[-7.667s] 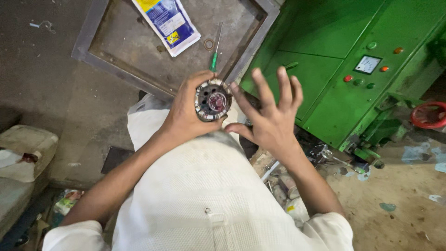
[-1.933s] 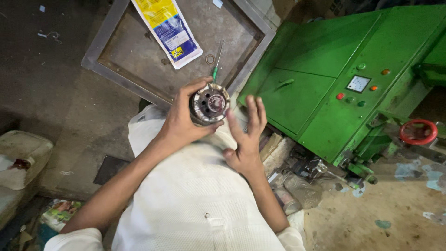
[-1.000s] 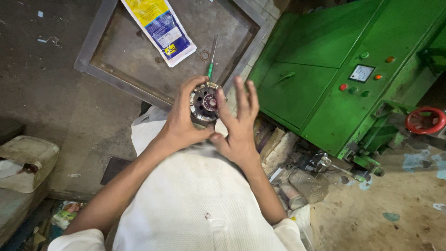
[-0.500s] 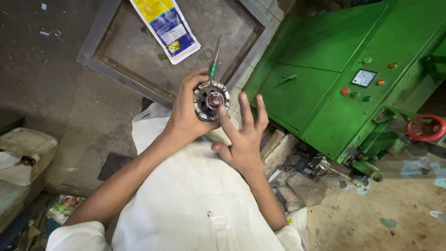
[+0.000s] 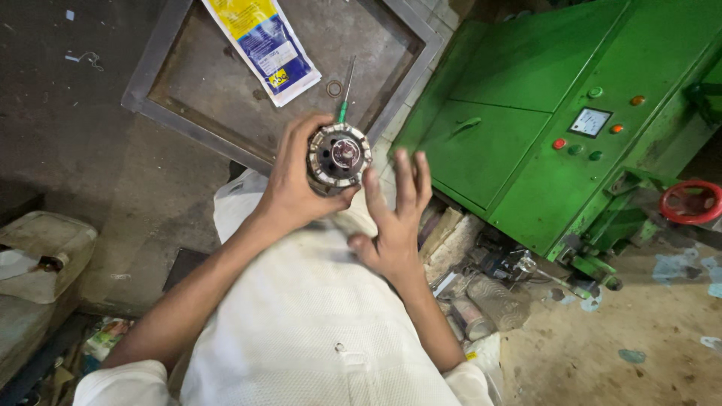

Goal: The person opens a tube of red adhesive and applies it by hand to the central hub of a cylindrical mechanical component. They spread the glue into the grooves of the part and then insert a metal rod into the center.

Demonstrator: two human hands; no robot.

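Note:
My left hand point(image 5: 297, 188) grips a round metal motor part point(image 5: 338, 156) with a ring of segments and a dark hub, held upright over my white-clad lap point(image 5: 308, 301). My right hand point(image 5: 391, 222) is flat and spread just right of it, fingers pointing up, the index fingertip close to the part's lower right rim, holding nothing. A screwdriver with a green handle point(image 5: 344, 94) lies just beyond the part on a shallow metal tray point(image 5: 150, 98).
A yellow and blue printed packet point(image 5: 263, 45) lies on the tray. A green machine cabinet point(image 5: 556, 113) with buttons, a gauge and a red handwheel point(image 5: 692, 201) stands at right. Scrap parts point(image 5: 481, 301) litter the floor beside my right leg. A worn sack point(image 5: 45, 252) sits at left.
My right hand has dropped from the part's face and now lies flatter beside it. My left hand keeps holding the part in about the same place.

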